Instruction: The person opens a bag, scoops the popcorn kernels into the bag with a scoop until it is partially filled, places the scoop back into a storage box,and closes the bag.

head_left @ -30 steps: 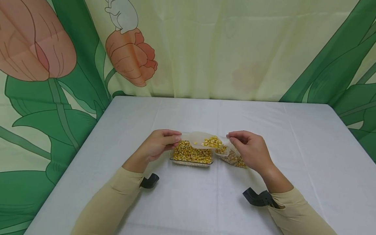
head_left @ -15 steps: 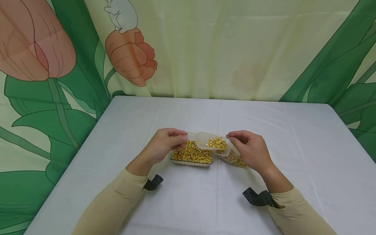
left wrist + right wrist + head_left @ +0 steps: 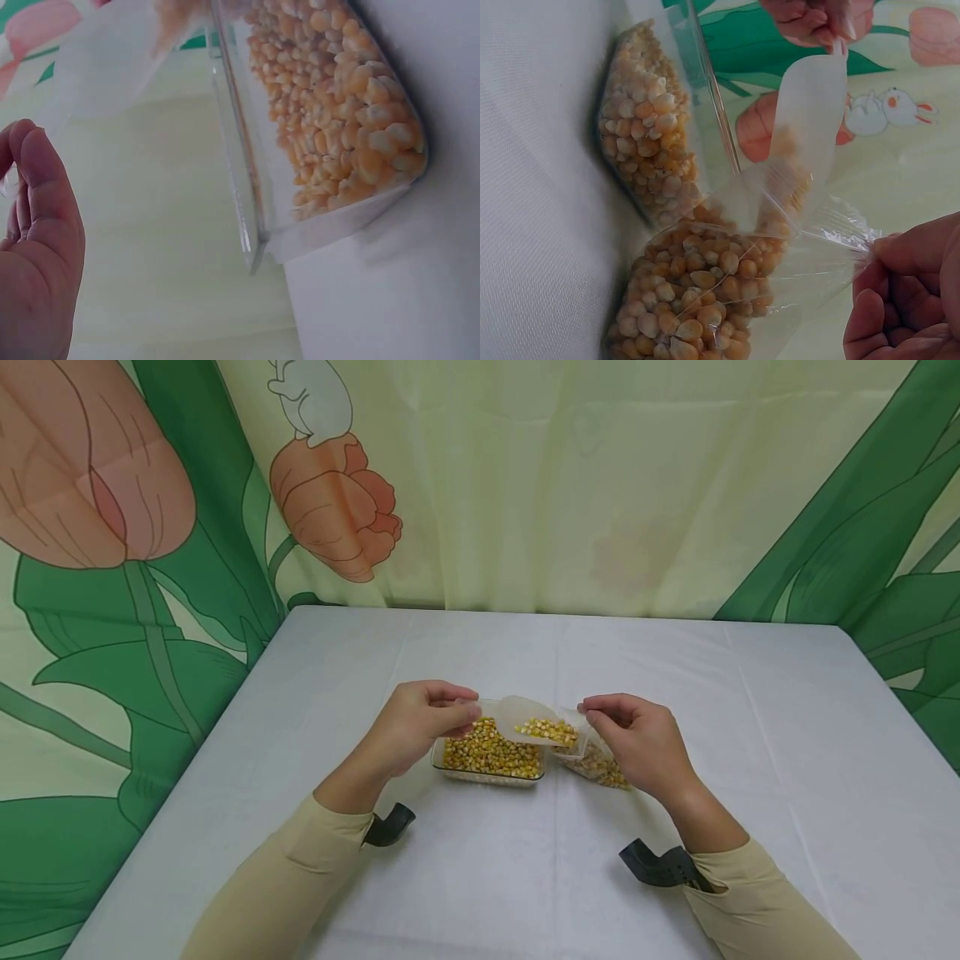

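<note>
My left hand (image 3: 408,727) pinches the handle of a translucent white scoop (image 3: 517,712). Yellow corn kernels (image 3: 547,729) lie toward the scoop's front end, which tilts down into the mouth of a clear plastic bag (image 3: 596,766). In the right wrist view the scoop's tip shows through the bag's film, above the kernels (image 3: 697,277) heaped in the bag. Thumb and fingers of my right hand (image 3: 641,739) pinch the bag's upper edge, pulling the film into creases. Left of the bag, a clear rectangular container (image 3: 315,236) full of kernels stands partly below the scoop.
A white cloth covers the table (image 3: 480,868). Behind its far edge hangs a curtain (image 3: 570,485) printed with flowers, leaves and a rabbit. Dark wrist mounts (image 3: 390,825) stick out at both sleeves.
My left hand has moved right, bringing the scoop farther over the bag. The scoop's front end has dipped and its kernels have shifted that way. My right hand stays put.
</note>
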The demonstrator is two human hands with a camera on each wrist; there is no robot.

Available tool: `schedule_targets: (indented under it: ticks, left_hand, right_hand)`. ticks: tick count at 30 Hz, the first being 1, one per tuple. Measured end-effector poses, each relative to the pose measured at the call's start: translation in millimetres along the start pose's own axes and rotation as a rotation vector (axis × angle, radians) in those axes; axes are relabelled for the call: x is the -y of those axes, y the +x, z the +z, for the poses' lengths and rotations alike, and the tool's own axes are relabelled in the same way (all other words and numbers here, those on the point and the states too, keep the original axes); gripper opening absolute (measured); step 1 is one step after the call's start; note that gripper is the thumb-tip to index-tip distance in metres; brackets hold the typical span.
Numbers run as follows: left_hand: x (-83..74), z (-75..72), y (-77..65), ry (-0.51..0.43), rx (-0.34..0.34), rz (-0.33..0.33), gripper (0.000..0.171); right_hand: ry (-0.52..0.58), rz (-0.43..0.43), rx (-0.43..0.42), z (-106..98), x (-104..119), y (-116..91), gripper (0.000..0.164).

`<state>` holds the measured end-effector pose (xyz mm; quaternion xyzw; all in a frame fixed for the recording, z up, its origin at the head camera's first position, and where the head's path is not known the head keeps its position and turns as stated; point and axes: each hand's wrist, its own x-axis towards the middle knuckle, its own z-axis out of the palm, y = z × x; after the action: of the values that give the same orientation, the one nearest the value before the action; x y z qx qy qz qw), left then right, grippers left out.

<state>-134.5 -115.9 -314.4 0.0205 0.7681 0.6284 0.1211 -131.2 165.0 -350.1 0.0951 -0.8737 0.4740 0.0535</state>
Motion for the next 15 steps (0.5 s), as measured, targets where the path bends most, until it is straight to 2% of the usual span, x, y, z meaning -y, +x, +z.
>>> schedule_targets:
  ticks: [7, 15]
  left_hand:
    - [-7.0, -1.3, -5.5, 0.022, -0.02, 0.029, 0.025]
    - [-7.1, -5.4, -6.7, 0.012, -0.009, 0.061, 0.026]
  right_hand:
    - [0.012, 0.002, 0.002, 0.1, -0.4, -0.1, 0.019]
    - [0.006, -0.002, 0.001, -0.2, -0.5, -0.3, 0.02]
